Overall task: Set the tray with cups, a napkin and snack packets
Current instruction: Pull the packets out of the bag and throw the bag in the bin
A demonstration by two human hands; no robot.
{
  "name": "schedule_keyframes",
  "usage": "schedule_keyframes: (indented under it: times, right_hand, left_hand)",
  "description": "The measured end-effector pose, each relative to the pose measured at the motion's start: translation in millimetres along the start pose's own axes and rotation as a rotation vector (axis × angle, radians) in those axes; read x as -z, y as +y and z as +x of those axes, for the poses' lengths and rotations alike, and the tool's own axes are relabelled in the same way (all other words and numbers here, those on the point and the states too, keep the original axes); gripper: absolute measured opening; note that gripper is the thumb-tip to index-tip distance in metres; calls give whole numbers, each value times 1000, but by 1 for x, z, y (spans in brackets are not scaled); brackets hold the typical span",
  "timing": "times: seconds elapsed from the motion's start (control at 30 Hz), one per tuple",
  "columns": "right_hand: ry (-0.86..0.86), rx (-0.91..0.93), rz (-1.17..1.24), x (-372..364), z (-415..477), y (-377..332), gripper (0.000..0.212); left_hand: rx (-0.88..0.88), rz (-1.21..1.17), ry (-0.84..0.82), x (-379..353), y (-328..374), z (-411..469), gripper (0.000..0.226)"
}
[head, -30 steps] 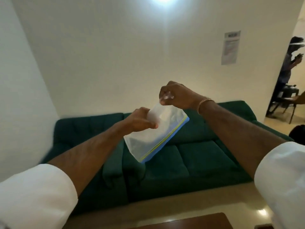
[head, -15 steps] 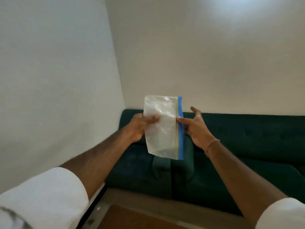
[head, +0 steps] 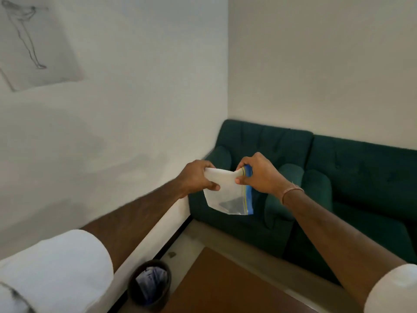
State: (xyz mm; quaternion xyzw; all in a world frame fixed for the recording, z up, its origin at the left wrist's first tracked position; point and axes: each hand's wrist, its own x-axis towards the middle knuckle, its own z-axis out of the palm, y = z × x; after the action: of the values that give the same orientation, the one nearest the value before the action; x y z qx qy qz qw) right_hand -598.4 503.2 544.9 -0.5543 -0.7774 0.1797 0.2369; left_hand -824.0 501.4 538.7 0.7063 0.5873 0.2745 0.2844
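Observation:
I hold a clear zip bag [head: 228,195] with a blue and yellow seal strip in the air in front of me, over the corner of the room. My left hand [head: 198,177] pinches its left upper edge. My right hand [head: 259,175] grips the blue seal end at the upper right, and the bag is crumpled between them. The bag's lower part hangs free. No tray, cups, napkin or snack packets are in view.
A dark green sofa [head: 338,177] runs along the far wall. A black waste bin [head: 150,285] with paper in it stands on the floor by the left wall. A brown table corner [head: 221,288] shows at the bottom. A sketch [head: 33,41] hangs on the left wall.
My view has swung left and down toward the room corner. The bag went from flat and upright to bunched, with my right hand now closed over its seal end.

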Motion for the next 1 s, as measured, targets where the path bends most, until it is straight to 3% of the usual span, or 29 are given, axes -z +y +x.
schedule_keyframes:
  times: [0.13,0.23,0.33,0.43,0.57,0.63,0.8,1.0]
  right_hand:
    - [-96,-8,41,-91,59,-33,29]
    - [-171,-82,163,-171,105,-47,25]
    - [-221,-147,241,-250,137,-56,27]
    - [-271,-181,255,-341,162,-56,24]
    - [-398,-122,107,-465,185,-46,14]
    - [-467,-53,25,-526,191,-39,14]
    - [-614,100,-166,-681,191,-9,18]
    - [-759,160,-263,-847,171,45,37]
  left_hand:
    - [88,21,-19,35,-113,26,46]
    - [156,-183,-131,59,-211,46,44]
    - [236,-352,-215,71,-300,53,27]
    - [348,-420,-185,64,-393,54,27]
    - [423,-202,-210,28,-509,48,24]
    - [453,-134,-263,5,-566,38,33]
    - [554,-147,-377,-62,-693,6,60]
    - [659,-185,-445,-146,-810,-26,56]
